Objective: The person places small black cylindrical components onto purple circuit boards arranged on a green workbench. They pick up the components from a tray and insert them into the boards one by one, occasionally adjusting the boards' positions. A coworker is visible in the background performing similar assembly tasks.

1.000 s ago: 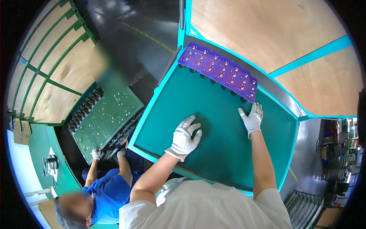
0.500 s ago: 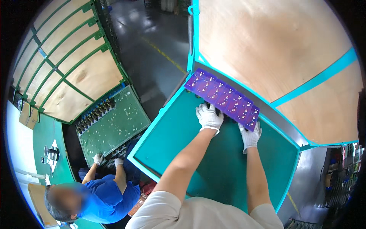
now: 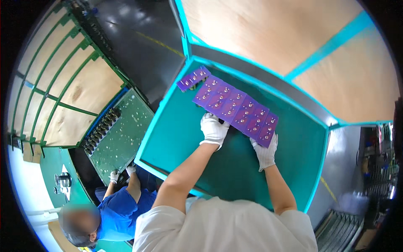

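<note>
A purple circuit board panel (image 3: pixel 236 106), dotted with small shiny parts, is tilted over a green work surface. My left hand (image 3: pixel 214 129), in a white glove, grips its near edge left of the middle; the fingertips are partly hidden beneath the panel. At the panel's right end, my gloved right hand (image 3: pixel 266 153) holds the near corner, with some fingers hidden under it. A shorter purple circuit board strip (image 3: pixel 193 78) lies past the panel's left end, turned at an angle to it, with dark parts showing below it.
A turquoise rim (image 3: pixel 164 103) edges the work surface, and a framed wooden panel (image 3: pixel 268 33) rises behind. To the left, a co-worker in a blue shirt (image 3: pixel 124 212) works at a speckled green board (image 3: pixel 121 143). Racks (image 3: pixel 340 229) stand at the lower right.
The large panel has come toward me, held in both hands. Its left end is now apart from the short strip, which stays near the far left corner. The whole view has shifted.
</note>
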The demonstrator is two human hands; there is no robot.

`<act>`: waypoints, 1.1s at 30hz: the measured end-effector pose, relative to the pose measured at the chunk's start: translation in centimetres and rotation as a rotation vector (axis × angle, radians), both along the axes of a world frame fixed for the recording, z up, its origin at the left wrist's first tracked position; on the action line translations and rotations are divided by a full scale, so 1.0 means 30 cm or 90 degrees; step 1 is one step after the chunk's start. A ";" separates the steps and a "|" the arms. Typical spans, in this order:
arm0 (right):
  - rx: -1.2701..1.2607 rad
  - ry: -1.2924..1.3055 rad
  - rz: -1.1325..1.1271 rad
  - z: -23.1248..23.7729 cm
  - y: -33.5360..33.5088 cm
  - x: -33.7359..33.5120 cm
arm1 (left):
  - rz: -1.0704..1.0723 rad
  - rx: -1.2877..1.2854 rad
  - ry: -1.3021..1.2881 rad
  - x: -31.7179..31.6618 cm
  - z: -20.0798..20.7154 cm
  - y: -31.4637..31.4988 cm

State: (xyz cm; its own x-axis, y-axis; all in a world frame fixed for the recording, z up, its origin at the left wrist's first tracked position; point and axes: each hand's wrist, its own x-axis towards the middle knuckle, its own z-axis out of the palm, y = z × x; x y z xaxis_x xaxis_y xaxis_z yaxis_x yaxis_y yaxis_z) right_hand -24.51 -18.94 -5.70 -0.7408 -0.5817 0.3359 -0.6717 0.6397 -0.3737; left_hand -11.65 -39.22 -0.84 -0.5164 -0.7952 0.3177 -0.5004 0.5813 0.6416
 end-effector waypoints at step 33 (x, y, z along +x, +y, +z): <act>-0.054 -0.048 0.169 0.448 0.077 0.435 | -0.165 1.317 0.623 0.315 0.022 0.566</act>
